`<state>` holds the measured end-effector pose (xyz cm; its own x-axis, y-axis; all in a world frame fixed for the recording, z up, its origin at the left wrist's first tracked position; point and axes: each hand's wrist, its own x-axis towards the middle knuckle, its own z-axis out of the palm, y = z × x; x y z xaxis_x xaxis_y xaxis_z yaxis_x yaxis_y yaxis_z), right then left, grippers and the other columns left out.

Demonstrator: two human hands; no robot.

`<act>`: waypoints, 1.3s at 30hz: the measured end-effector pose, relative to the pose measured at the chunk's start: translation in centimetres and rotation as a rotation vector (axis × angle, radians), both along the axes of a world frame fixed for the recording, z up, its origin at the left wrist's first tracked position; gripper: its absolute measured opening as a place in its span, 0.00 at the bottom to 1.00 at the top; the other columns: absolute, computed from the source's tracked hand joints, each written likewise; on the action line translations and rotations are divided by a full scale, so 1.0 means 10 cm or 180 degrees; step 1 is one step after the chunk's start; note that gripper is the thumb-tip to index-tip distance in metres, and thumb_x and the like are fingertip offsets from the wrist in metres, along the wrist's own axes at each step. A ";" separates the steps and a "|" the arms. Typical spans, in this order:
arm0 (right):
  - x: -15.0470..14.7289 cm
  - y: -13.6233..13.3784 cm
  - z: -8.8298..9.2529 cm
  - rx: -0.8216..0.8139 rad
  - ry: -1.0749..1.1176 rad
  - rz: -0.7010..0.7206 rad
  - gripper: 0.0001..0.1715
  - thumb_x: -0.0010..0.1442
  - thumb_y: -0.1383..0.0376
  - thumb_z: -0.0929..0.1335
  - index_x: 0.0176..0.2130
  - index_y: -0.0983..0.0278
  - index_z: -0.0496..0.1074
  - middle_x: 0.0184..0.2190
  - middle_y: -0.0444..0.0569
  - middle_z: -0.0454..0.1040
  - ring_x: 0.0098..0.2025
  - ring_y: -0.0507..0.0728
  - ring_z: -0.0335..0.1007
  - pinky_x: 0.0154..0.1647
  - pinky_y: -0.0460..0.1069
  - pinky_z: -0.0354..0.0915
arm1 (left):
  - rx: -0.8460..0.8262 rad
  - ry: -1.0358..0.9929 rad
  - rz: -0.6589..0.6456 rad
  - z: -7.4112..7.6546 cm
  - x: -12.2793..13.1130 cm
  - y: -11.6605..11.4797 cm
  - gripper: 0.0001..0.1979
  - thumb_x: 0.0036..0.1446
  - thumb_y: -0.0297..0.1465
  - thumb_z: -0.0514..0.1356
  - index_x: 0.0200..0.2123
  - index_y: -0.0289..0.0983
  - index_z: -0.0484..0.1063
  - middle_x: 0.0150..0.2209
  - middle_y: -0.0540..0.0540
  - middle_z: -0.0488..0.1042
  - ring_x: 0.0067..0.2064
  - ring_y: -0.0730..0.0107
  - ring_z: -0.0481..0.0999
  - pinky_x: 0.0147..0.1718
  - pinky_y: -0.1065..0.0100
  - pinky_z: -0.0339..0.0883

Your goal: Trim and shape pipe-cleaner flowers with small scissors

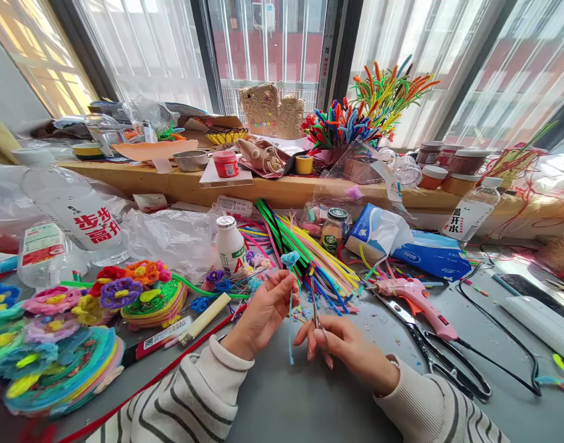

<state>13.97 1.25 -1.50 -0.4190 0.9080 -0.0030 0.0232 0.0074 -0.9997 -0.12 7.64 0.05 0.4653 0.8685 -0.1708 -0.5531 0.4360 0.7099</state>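
Observation:
Between thumb and fingers, my left hand (267, 312) pinches a light blue pipe cleaner flower (289, 258), its bloom above the fingertips and its thin stem hanging down. My right hand (344, 344) grips small scissors (315, 307) with fingers at the handle loops, blades pointing up and away. The scissors are just right of the stem, apart from it. Beyond both hands lies a heap of colourful pipe cleaners (309, 252), green, yellow, pink and blue. A white bottle (230, 246) stands left of that heap.
Finished pipe cleaner flowers on coiled discs (64, 344) crowd the left. On the right lie a pink glue gun (420, 298) with its cord, large black-handled scissors (429, 351) and a blue tissue pack (429, 252). A wooden ledge (282, 187) with jars and bundles runs behind.

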 end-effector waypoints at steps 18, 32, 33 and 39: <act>-0.08 -0.08 0.01 0.1057 -0.1433 0.0423 0.34 0.50 0.42 0.54 0.25 0.67 0.68 0.27 0.47 0.65 0.26 0.49 0.58 0.24 0.43 0.54 | -0.0421 -0.0323 -0.0255 -0.02 0.00 -0.04 0.05 0.42 0.29 0.62 0.23 0.34 0.68 0.23 0.52 0.66 0.25 0.79 0.66 0.27 0.74 0.62; -0.12 -0.09 -0.01 0.0883 -0.1409 0.0237 0.25 0.50 0.49 0.62 0.22 0.68 0.68 0.24 0.45 0.66 0.25 0.48 0.58 0.24 0.43 0.54 | -0.0478 -0.0310 -0.0338 -0.02 0.00 -0.05 0.06 0.42 0.30 0.62 0.23 0.34 0.67 0.24 0.52 0.65 0.26 0.79 0.66 0.29 0.74 0.62; -0.13 -0.09 -0.01 0.0871 -0.1354 0.0217 0.24 0.50 0.49 0.62 0.21 0.68 0.67 0.24 0.45 0.66 0.25 0.49 0.59 0.24 0.43 0.54 | -0.0468 -0.0315 -0.0330 -0.02 0.00 -0.05 0.07 0.42 0.30 0.62 0.23 0.34 0.67 0.24 0.52 0.65 0.26 0.79 0.65 0.29 0.74 0.62; -0.14 -0.08 -0.01 0.0827 -0.1311 -0.0055 0.24 0.51 0.50 0.62 0.20 0.68 0.67 0.23 0.45 0.65 0.25 0.49 0.59 0.25 0.43 0.54 | -0.0407 -0.0225 -0.0242 0.02 0.00 -0.06 0.07 0.42 0.32 0.61 0.24 0.35 0.69 0.25 0.52 0.66 0.27 0.79 0.65 0.29 0.73 0.60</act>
<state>12.58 0.45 -1.61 -0.4155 0.9075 0.0621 0.4190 0.2515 -0.8725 -0.10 7.08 0.23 0.5436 0.8036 -0.2421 -0.5618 0.5627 0.6064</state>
